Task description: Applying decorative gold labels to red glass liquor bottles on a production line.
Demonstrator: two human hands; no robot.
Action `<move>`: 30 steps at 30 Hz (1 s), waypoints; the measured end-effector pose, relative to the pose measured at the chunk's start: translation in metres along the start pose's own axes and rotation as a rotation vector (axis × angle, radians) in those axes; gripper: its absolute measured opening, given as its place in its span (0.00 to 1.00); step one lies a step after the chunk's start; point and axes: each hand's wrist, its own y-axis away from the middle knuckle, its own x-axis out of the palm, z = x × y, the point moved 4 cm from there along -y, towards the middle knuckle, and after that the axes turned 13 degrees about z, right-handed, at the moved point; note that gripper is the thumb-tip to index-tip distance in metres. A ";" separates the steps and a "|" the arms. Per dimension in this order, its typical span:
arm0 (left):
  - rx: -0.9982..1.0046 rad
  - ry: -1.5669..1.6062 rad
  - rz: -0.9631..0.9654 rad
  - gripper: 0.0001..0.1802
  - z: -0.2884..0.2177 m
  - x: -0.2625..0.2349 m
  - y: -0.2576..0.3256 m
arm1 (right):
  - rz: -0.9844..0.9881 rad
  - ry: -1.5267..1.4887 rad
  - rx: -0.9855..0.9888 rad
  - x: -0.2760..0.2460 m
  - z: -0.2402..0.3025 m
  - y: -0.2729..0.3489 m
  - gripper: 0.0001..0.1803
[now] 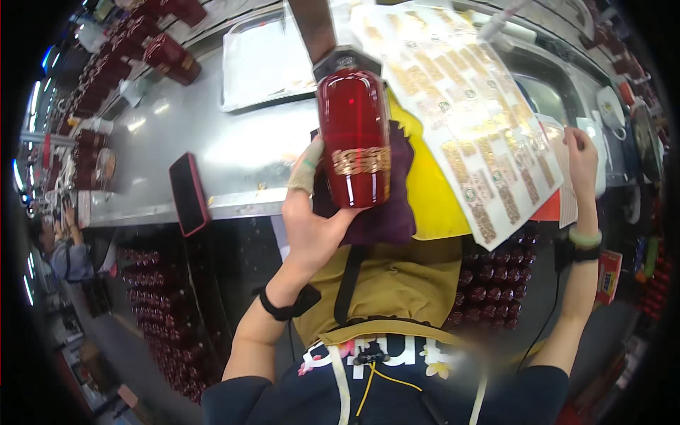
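Note:
A glossy dark red bottle with a patterned gold band near its lower end is in my left hand. My left thumb lies under the near end, and the fingers run up its left side. A beige cover sits on one of those fingers. Behind the bottle's far end shows a dark angular piece. Under the bottle lies a dark purple cloth. My right hand is raised at the right, apart from the bottle, its fingers curled together. Whatever they hold, if anything, is too small to make out.
A white sheet of gold decals lies over a yellow cloth. A phone rests at the metal table's front edge. Beyond are a white tray and several red bottles. Another person is far left.

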 end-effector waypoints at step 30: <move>-0.077 0.398 0.111 0.40 0.002 0.011 0.021 | 0.586 -0.384 -0.236 0.170 0.294 0.155 0.09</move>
